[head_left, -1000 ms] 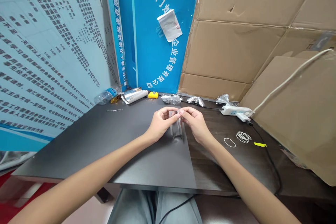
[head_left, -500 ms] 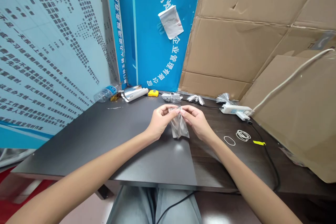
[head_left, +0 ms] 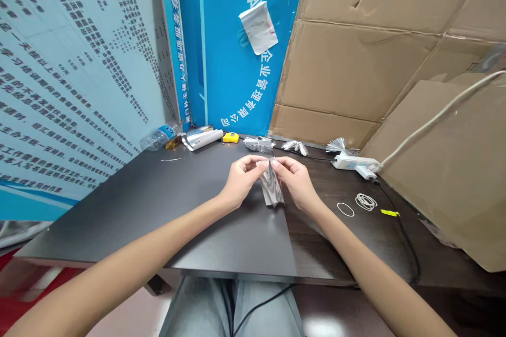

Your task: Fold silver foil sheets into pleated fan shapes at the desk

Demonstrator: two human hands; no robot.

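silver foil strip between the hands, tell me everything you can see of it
The silver foil strip is a thin, shiny, crinkled piece that looks like metal foil, creased lengthwise and flaring slightly at its lower end. Its top end is pinched by the fingers of the left hand and the right hand, and it hangs almost upright above the dark tabletop. Whether its lower end touches the tabletop cannot be told.

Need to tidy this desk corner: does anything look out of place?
A crumpled white sheet is stuck crookedly on the blue sign, covering part of its lettering. A plastic water bottle also lies on its side in the back corner.
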